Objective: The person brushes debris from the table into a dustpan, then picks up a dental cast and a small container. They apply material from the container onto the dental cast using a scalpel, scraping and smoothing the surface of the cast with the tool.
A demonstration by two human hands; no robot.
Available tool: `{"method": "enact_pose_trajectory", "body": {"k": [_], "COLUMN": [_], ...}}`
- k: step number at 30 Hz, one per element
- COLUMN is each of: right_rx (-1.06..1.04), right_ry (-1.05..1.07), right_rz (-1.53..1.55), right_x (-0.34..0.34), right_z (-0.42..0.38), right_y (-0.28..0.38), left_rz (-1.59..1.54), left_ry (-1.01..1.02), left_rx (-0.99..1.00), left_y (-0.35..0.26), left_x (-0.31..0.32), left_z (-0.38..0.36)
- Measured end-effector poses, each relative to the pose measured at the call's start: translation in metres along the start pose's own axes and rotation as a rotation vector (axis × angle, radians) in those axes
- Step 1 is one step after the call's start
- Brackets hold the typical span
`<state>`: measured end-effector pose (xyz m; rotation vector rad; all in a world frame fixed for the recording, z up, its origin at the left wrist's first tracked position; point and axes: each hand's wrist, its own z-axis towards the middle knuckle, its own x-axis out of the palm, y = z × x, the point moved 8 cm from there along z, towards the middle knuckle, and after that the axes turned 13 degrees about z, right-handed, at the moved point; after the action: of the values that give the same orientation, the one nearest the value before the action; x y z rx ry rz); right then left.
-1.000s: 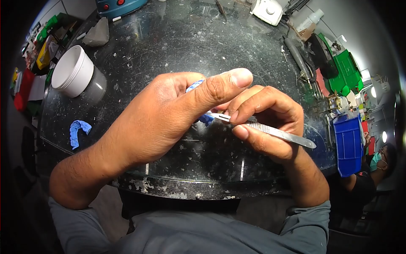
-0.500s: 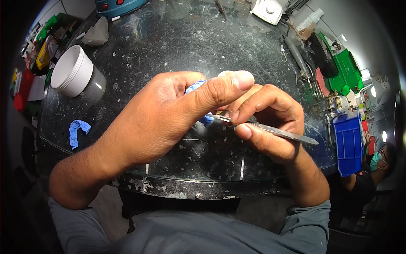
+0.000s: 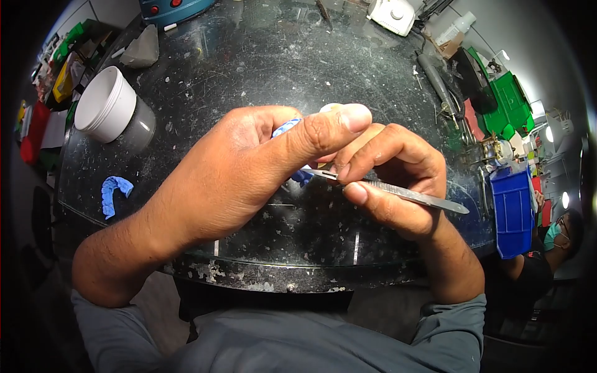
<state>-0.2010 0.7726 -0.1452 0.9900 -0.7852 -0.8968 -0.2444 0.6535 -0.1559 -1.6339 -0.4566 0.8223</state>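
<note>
My left hand (image 3: 261, 152) is closed around a blue dental impression (image 3: 286, 127), with the thumb stretched across its near side. Most of that impression is hidden behind my hand; a lower bit shows under the thumb. My right hand (image 3: 401, 180) grips a metal scalpel (image 3: 410, 196) between thumb and fingers. Its blade end points left and meets the blue material below my left thumb; whether it cuts in cannot be made out. A second blue dental impression (image 3: 109, 194), horseshoe-shaped, lies on the table to the left of my left forearm.
A white plastic tub (image 3: 107, 105) stands on the scratched black table (image 3: 249, 68) at left, near a grey flexible bowl (image 3: 142, 48). At right lie a grey handpiece (image 3: 435, 74), a blue bin (image 3: 513, 211) and a green bin (image 3: 507, 105). Another person (image 3: 553, 239) sits at far right.
The scalpel and my right fingers have shifted very slightly, with the handle turned a little. Less of the blue rim shows above my left thumb. Both hands keep their holds.
</note>
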Motion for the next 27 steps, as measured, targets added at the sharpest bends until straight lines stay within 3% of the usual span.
{"method": "enact_pose_trajectory", "body": {"k": [20, 22, 27], "right_rx": [-0.015, -0.066, -0.247], "right_ry": [0.004, -0.019, -0.142], "right_rz": [0.001, 0.073, -0.076], "right_x": [0.000, -0.004, -0.013], "right_z": [0.001, -0.001, -0.006], "right_y": [0.000, 0.002, 0.017], "left_rz": [0.013, -0.007, -0.262], "left_ry": [-0.005, -0.020, -0.136], "left_rx": [-0.011, -0.030, -0.167], "left_y": [0.002, 0.005, 0.019], "left_x": [0.001, 0.000, -0.007], "left_z": [0.003, 0.002, 0.000]}}
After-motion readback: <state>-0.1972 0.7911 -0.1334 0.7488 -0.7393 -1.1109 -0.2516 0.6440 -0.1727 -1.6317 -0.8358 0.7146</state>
